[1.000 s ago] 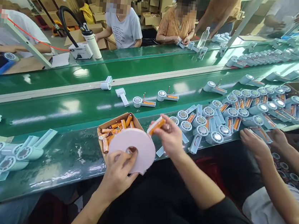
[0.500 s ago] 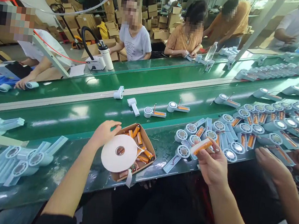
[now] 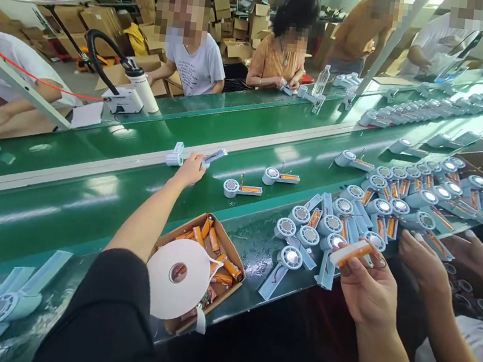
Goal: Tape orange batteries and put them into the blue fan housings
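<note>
My left hand (image 3: pixel 191 169) reaches over the belt with its fingers closed on a light-blue handheld fan housing (image 3: pixel 217 155). That housing's round end is mostly covered by the fingers. Held up above the table's near edge, an orange battery (image 3: pixel 358 250) with a white strip along it is pinched in my right hand (image 3: pixel 371 289). Between my arms stands a cardboard box (image 3: pixel 239 249) of loose orange batteries (image 3: pixel 214 239). A roll of white tape (image 3: pixel 158 279) lies across the box, its loose end hanging over the front.
Fan housings with batteries (image 3: pixel 243 189) lie on the green belt (image 3: pixel 104 194). Many more housings (image 3: pixel 332 224) crowd the table at right, others (image 3: pixel 4 305) at left. A co-worker's hands (image 3: pixel 423 265) are close on my right. Several people sit or stand across the belt.
My left hand has moved from above the battery box out to the belt and taken hold of a fan housing. My right hand still holds the battery. The view has shifted.
</note>
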The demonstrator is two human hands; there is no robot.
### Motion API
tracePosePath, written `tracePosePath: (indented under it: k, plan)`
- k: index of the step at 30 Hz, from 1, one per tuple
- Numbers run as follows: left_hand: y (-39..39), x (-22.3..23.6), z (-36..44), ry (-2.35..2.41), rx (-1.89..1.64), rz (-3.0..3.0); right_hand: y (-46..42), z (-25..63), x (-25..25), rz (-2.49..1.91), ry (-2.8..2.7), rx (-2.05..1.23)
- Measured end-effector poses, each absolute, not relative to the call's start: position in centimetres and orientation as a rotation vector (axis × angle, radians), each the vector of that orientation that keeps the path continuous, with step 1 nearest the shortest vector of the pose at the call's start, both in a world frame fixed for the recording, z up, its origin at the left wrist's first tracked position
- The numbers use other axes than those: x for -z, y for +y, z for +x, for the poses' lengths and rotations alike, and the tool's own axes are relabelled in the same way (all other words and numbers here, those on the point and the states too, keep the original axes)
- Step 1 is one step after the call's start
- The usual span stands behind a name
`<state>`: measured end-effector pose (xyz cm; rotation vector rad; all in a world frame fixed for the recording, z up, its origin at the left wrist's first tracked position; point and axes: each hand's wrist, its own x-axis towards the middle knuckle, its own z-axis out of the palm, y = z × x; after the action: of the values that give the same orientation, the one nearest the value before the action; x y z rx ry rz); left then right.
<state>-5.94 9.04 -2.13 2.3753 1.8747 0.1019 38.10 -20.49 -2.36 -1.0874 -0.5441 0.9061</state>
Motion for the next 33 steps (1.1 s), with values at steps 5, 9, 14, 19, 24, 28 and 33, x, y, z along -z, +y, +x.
tracePosePath:
  k: [5, 9, 14, 19, 24, 28, 33]
  plan:
    - [4.7, 0.4, -11.3, 1.839, 0.071, 2.395, -18.0, 36.8, 1.5, -1.057, -0.69, -1.041]
    - [0.5, -0.5, -14.0, 1.803, 0.216, 2.417, -12.3, 32.1, -1.1, -0.924, -1.013, -1.25]
    - [-2.1, 0.2, -13.0, 1.76, 0.345, 2.439, -4.7, 22.4, -2.6, -0.7, -1.411, -1.478]
    - [-1.4, 1.9, -10.8, 1.838, 0.375, 2.402, 0.2, 14.4, -0.8, -0.837, -1.876, -1.346]
    - [-0.3, 2.5, -10.2, 1.759, 0.314, 2.45, 2.8, 12.1, 0.6, -0.984, -2.078, -1.159]
    - [0.0, 3.0, -10.1, 1.722, 0.259, 2.447, 3.8, 12.1, 1.5, -1.044, -2.107, -1.095]
    - [1.1, 3.4, -8.7, 1.767, 0.255, 2.353, 4.2, 11.9, 2.7, -1.089, -2.166, -0.997]
